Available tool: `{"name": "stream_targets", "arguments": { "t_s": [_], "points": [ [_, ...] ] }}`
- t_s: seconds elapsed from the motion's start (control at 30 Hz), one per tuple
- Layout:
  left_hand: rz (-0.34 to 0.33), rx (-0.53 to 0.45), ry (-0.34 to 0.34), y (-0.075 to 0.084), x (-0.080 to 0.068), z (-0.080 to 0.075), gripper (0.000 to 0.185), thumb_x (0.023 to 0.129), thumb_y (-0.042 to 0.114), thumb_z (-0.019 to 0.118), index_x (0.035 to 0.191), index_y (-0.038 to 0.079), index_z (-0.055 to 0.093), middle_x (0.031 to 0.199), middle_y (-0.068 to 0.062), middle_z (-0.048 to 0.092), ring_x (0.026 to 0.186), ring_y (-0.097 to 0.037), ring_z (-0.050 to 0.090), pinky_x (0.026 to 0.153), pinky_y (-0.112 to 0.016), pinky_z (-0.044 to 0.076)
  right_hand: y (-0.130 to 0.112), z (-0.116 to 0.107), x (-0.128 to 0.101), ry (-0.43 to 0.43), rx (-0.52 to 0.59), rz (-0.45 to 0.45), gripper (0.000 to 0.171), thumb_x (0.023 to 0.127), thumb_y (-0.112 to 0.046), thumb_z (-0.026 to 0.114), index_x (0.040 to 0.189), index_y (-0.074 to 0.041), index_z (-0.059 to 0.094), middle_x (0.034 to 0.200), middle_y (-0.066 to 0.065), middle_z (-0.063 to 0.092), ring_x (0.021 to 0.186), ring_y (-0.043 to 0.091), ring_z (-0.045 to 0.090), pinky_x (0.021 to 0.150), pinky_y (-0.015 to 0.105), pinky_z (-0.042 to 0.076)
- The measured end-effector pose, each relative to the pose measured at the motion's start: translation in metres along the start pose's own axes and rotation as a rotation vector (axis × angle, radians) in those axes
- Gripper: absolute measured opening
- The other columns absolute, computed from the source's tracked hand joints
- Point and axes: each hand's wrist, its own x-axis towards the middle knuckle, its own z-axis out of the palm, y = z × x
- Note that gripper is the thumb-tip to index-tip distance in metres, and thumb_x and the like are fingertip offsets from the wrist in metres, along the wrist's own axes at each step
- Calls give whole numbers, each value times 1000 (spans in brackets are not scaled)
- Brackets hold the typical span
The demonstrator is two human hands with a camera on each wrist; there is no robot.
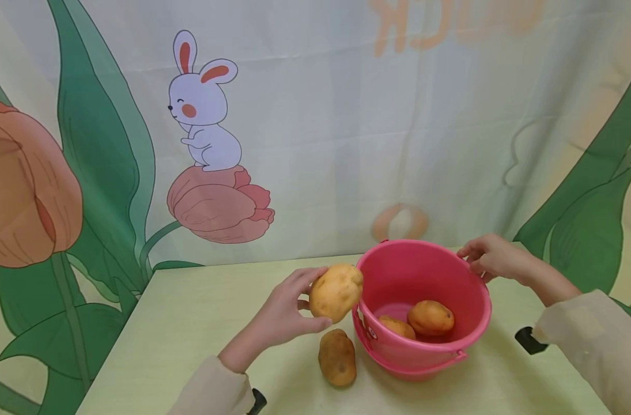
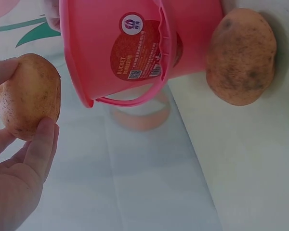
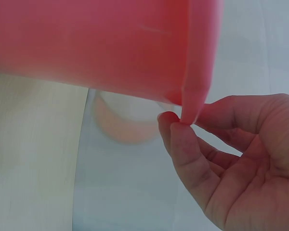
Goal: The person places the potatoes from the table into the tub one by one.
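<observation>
Left hand [image 1: 281,314]: fingers and thumb curled round a yellow potato [image 1: 336,291], lifted off the table and poised just beside the near-left rim of the pink bucket [image 1: 424,346].
Right hand [image 1: 491,256]: fingertips pinching the far-right rim of the pink bucket, steadying it; nothing else held.
Pink bucket: standing near the middle of the table [image 1: 180,323], toward its right edge; handle folded down along the front wall.
Inside the bucket: two potatoes [image 1: 431,317] resting on the bottom, side by side.
Loose potato [image 1: 337,357]: lying on the table just left of the bucket, close to the front edge, untouched.
Progress (judged): two potatoes in, a third in hand at the rim and not yet dropped, a fourth left on the table; roughly halfway.
Label [image 2: 137,55]: round sticker on the bucket wall, seen from the left wrist; "BUCKET" legible, with a small code square beside it; smaller print too fine to read.
Backdrop writing [image 1: 398,26]: orange letters at the top, mirrored and cut off, not readable.
</observation>
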Motion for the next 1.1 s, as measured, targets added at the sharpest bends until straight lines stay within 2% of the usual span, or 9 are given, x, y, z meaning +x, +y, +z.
{"name": "stream_targets", "arguments": {
  "t_s": [0.27,0.53,0.77,1.1],
  "points": [
    [38,53,-28,14,13,-3,71,67,11,75,130,14,42,124,-2,43,92,-15,51,69,-18,51,1,-1,1,1,2,0,37,83,0,48,117,13,46,99,20,62,73,17,62,64,34,54],
    [69,110,-26,22,21,-4,72,67,11,75,131,12,41,124,-3,44,94,-13,51,70,-18,51,2,-3,2,2,5,-4,37,83,1,47,117,13,47,99,20,62,73,18,62,64,35,54],
    [50,169,-69,31,33,-1,73,69,16,74,132,14,40,126,0,42,100,-11,49,72,-16,49,4,-2,3,1,14,-4,35,84,0,48,116,13,47,96,18,62,71,17,62,63,34,54],
    [25,207,-120,33,45,7,73,70,19,73,134,16,38,127,1,41,105,-11,48,74,-18,49,3,-1,1,8,11,-4,34,83,1,49,115,12,49,96,19,63,71,18,62,63,34,54]
  ]
}}
